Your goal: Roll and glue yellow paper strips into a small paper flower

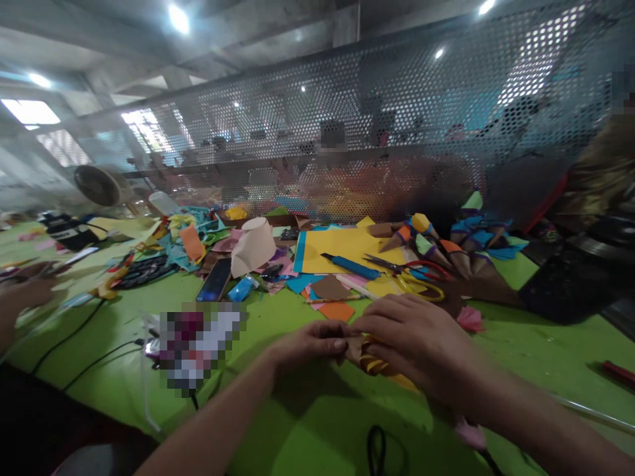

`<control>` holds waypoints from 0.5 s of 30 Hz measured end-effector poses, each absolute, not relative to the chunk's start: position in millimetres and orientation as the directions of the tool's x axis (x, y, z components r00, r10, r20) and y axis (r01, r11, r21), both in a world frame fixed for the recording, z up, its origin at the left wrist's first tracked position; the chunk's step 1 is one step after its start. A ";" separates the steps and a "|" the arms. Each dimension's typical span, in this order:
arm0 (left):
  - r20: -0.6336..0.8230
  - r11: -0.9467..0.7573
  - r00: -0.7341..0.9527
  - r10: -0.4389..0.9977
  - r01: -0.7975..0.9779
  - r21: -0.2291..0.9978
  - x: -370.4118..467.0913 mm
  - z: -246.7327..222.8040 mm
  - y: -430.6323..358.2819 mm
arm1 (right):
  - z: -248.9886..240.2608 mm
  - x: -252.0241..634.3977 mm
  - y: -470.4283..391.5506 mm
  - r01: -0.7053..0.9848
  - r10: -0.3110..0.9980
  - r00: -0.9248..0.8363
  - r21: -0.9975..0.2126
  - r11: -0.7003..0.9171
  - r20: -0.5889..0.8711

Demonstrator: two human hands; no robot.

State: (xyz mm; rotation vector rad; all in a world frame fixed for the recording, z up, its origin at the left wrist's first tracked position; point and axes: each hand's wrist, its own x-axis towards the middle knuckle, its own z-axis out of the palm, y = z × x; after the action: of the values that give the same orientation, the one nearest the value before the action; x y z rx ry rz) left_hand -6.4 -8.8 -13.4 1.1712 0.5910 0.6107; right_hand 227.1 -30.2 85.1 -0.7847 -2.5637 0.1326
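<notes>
Low over the green table [307, 423], a small folded piece of brown and yellow paper [377, 365] sits between both hands. My left hand [317, 342] pinches its brown end between thumb and fingers. Curled over the yellow folds is my right hand [414, 334], which hides much of the piece; its thumb is out of sight. Just beyond the hands lie an orange paper piece [336, 311], a brown one [331, 287], a blue utility knife [354, 266], and scissors with red handles [434, 269] and yellow handles [424, 289], on a yellow sheet [322, 248].
Brown paper cones with coloured tips [459, 258] stand at the back right. A phone [214, 280], a cream paper roll [254, 248] and mixed scraps [183, 248] lie left. Another person's hand [27, 291] is at the far left. A perforated metal screen [278, 145] closes the back.
</notes>
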 end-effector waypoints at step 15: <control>-0.046 0.234 0.492 0.869 -0.327 0.916 -1.7 -4.5 -5.2 | 93.6 238.2 -15.9 0.508 0.685 -0.544 -0.460 0.728 0.484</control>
State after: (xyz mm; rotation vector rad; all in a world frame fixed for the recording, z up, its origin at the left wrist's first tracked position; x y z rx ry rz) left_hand -1.7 -5.2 -4.5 1.0208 0.6449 0.9041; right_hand 238.2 -15.9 93.6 -0.8975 -2.2697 0.3501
